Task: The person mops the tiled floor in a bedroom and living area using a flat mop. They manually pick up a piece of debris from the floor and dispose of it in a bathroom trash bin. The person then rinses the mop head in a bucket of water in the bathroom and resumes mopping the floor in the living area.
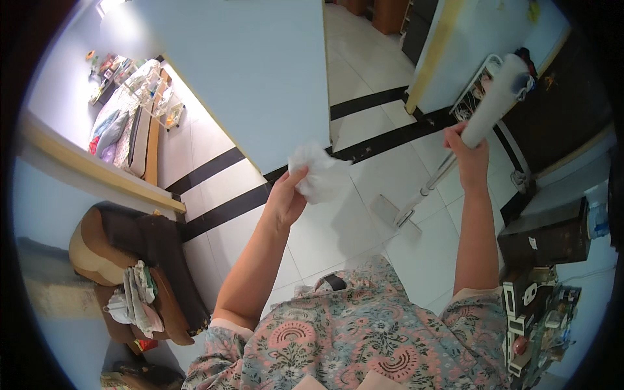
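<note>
Bright, even indoor light, soft floor shadows; fisheye edges bend, corners black, perhaps slightly blurred.

The left hand (284,198) is pinching a crumpled white sheet (318,172) that is looking like thin, soft, matt paper. At two o'clock the right hand (469,153) is gripping a white roll (497,97), smooth and matt. The floor tiles (364,221) are showing a glossy glaze. At eight o'clock, rumpled cloth (133,296) is lying on a brown, leathery-looking armchair (149,244).
</note>
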The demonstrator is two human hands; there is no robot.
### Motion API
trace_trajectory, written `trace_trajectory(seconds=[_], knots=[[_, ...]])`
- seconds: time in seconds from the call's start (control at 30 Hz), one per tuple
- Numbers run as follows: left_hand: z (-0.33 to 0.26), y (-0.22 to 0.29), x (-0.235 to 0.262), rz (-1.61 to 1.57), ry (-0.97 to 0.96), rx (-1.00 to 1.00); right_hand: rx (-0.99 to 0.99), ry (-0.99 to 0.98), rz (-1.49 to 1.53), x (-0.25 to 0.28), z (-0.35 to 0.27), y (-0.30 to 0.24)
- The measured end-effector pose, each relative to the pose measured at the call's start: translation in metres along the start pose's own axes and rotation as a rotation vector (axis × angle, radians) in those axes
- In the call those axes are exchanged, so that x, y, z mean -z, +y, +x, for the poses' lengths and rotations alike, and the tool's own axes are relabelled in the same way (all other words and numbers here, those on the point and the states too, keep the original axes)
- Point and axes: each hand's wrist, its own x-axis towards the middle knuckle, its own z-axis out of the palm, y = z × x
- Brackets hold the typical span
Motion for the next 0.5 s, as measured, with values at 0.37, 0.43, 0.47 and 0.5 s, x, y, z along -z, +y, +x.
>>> trace_trajectory(seconds=[0.37,0.43,0.47,0.5], knots=[[0.163,-0.086,0.076,0.097,0.267,0.222,-0.076,0.534,0.167,0.095,0.055,0.166],[0.193,-0.091,0.084,0.12,0.331,0.244,-0.054,0.601,0.207,0.114,0.086,0.173],[0.213,-0.094,0.089,0.141,0.281,0.234,-0.038,0.64,0.198,0.126,0.096,0.177],[0.227,-0.095,0.085,0.164,0.237,0.237,-0.034,0.681,0.182,0.136,0.1,0.182]])
